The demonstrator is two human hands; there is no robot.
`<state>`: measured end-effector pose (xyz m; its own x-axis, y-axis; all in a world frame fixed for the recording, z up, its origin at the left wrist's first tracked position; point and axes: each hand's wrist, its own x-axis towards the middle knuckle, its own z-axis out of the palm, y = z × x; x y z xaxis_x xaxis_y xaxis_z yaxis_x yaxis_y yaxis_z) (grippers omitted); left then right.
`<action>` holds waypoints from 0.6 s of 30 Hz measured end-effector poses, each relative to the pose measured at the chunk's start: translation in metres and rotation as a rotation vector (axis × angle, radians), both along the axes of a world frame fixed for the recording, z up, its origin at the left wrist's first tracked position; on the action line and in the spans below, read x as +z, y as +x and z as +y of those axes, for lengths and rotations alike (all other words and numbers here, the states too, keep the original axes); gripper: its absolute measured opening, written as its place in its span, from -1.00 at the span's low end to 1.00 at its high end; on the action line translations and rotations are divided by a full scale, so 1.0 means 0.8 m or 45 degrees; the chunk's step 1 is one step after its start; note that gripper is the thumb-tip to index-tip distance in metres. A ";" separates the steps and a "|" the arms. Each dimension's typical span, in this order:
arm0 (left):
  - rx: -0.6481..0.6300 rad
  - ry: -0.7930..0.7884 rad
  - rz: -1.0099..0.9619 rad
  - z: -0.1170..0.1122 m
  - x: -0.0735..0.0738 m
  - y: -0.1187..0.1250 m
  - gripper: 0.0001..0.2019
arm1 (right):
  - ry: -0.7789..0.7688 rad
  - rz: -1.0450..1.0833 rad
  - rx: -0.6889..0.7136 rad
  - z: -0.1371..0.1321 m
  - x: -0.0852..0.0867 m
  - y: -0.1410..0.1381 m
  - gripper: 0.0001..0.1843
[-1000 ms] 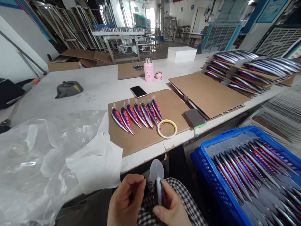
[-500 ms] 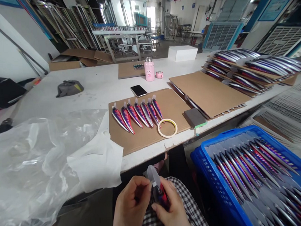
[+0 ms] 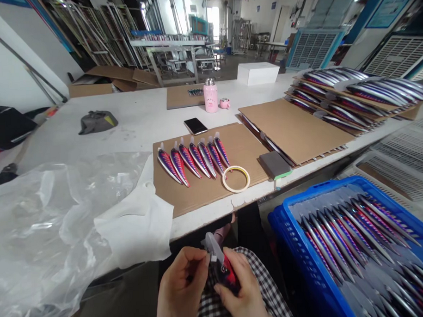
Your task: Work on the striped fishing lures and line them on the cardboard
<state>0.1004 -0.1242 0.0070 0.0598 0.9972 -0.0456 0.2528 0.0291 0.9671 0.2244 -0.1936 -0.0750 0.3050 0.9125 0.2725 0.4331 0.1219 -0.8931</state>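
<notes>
Below the table edge, over my checked lap, my right hand (image 3: 245, 291) grips a red and purple fishing lure (image 3: 225, 269) with a clear lip pointing up. My left hand (image 3: 181, 289) is closed, its fingertips pinching at the lure's clear lip; whether anything small is in them I cannot tell. On the table ahead, a brown cardboard sheet (image 3: 246, 148) carries a row of several matching lures (image 3: 192, 157) and a roll of tape (image 3: 236, 179).
A blue crate (image 3: 290, 239) full of lures stands at my right. Clear plastic sheeting (image 3: 47, 224) and a white cloth (image 3: 137, 226) cover the left. More cardboard (image 3: 293, 128), stacked trays of lures (image 3: 362, 97), a phone (image 3: 195, 125), a pink bottle (image 3: 210, 95) and a grey block (image 3: 274, 164) sit further out.
The lure has turned in my right hand, its clear lip tilting left and its red side now showing. My left fingertips have closed in on the lip.
</notes>
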 end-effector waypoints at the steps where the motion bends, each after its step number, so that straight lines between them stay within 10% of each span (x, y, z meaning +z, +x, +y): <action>1: -0.005 -0.010 -0.004 0.000 0.001 0.000 -0.88 | -0.007 -0.020 0.003 0.000 -0.001 0.000 -0.18; 18: -0.077 0.016 -0.005 -0.005 -0.016 -0.010 -0.92 | -0.072 0.107 0.038 0.003 0.006 0.002 -0.28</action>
